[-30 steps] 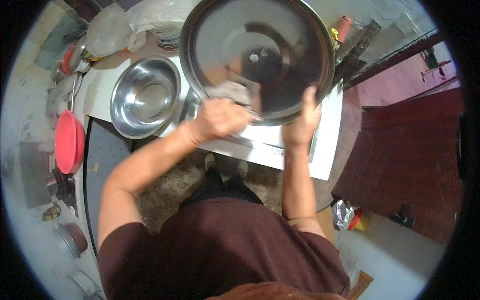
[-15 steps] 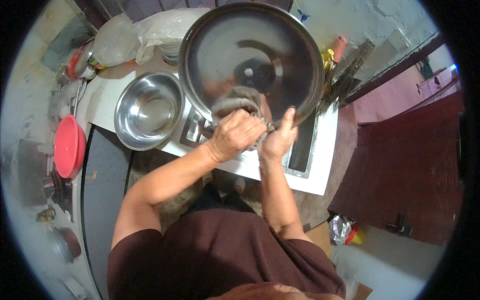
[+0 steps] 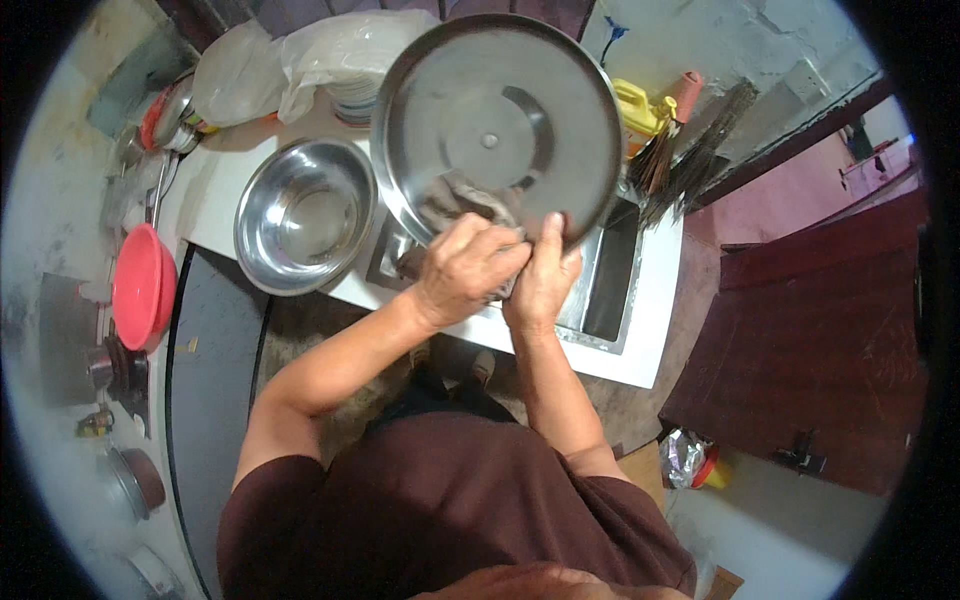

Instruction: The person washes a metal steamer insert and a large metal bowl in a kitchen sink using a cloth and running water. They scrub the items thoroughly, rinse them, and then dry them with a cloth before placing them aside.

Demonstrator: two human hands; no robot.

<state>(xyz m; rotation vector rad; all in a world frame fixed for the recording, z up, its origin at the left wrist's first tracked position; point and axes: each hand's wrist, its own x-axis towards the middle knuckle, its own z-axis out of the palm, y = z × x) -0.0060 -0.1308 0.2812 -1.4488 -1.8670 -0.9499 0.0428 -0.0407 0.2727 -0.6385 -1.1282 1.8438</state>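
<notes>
A large round metal pot lid (image 3: 455,110), grey inside with a small round stud at its centre, is tilted up above the sink (image 3: 612,275). My right hand (image 3: 543,275) grips its near rim, the thumb lying along the edge on the inner side. Bunched in my left hand (image 3: 468,268) is a grey-brown patterned cloth (image 3: 465,198), pressed to the lower part of the lid's inner face. The closed fingers of my left hand almost touch my right hand. Part of the cloth hangs below the rim, partly hidden behind my hands.
A steel basin (image 3: 305,218) stands on the white counter left of the sink. Behind it are plates (image 3: 355,105) under a plastic bag. A yellow jug (image 3: 632,110) and twig brushes (image 3: 705,140) lean at the back right. A pink bowl (image 3: 143,287) is far left; a dark-red door (image 3: 800,350) is right.
The lid has tipped and shifted slightly, its inner face now looking lighter, and more of the yellow jug shows. My left hand and cloth have moved slightly along the lower rim.
</notes>
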